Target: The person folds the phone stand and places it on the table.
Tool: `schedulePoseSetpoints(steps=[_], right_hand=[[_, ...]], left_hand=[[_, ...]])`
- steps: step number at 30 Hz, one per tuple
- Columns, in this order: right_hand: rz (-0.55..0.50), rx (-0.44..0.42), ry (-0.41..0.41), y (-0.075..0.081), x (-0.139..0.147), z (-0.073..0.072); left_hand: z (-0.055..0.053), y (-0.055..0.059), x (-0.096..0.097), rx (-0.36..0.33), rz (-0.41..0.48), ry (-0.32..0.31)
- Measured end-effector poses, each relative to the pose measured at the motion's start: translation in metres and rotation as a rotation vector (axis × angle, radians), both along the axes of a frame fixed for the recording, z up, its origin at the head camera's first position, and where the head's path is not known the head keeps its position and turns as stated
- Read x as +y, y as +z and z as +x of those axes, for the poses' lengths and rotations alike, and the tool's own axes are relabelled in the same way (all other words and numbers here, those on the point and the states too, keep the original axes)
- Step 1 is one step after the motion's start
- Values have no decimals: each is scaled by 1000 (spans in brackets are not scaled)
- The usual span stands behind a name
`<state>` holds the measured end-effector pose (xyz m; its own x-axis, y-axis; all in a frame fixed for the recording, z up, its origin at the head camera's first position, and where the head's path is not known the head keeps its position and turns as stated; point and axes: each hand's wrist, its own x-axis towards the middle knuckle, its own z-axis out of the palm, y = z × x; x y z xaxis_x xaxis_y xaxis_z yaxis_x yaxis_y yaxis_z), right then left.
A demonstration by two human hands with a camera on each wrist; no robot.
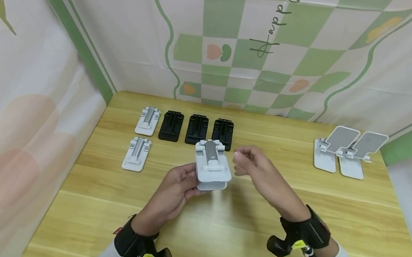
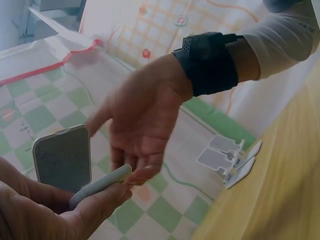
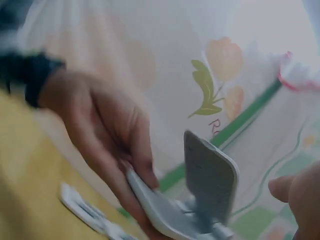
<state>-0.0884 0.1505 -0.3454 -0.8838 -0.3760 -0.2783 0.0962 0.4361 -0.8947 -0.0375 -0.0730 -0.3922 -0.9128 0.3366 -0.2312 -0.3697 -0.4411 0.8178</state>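
My left hand [image 1: 173, 191] grips a white folding phone stand [image 1: 211, 163] above the middle of the table, thumb on one side of its base. Both wrist views show its grey-faced plate [image 2: 62, 155] swung up at an angle from the base [image 3: 155, 205]. Just right of the stand, my right hand [image 1: 262, 176] hovers with loosely bent fingers, a small gap apart from it in the head view. Nothing shows in that hand. Only part of the right hand, with its thumb [image 3: 282, 189], enters the right wrist view.
Three black folded stands [image 1: 170, 126] line up along the back of the wooden table [image 1: 245, 245]. Two white folded stands [image 1: 147, 120] lie at the left. At the back right, two white stands [image 1: 341, 138] stand unfolded side by side. Patterned cloth [image 1: 222, 27] hangs behind.
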Motion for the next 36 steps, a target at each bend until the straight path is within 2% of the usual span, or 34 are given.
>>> schedulePoseSetpoints(steps=[2,4,6,8,15,23,31,36], right_hand=[[-99,-149,26,-6,2,0],[-188,-252,62,-11,2,1],[-253,-331,81,-15,1,2],[-283,-368,86,-17,1,2],[-358,-394,88,-23,0,1],[-434,-443,81,-28,2,3],[-459,-453,78,-28,3,4],[-446,-437,87,-27,3,5]], left_hand=[[0,-1,0,9,-9,-4],[0,-3,1,14,-21,-8],[0,-4,1,14,-40,-14],[0,-4,1,17,-56,-20],[0,-5,3,29,-94,-33],[0,-5,3,-13,-134,-64],[-2,3,1,-68,-24,-61],[-3,5,2,-72,-20,-58]])
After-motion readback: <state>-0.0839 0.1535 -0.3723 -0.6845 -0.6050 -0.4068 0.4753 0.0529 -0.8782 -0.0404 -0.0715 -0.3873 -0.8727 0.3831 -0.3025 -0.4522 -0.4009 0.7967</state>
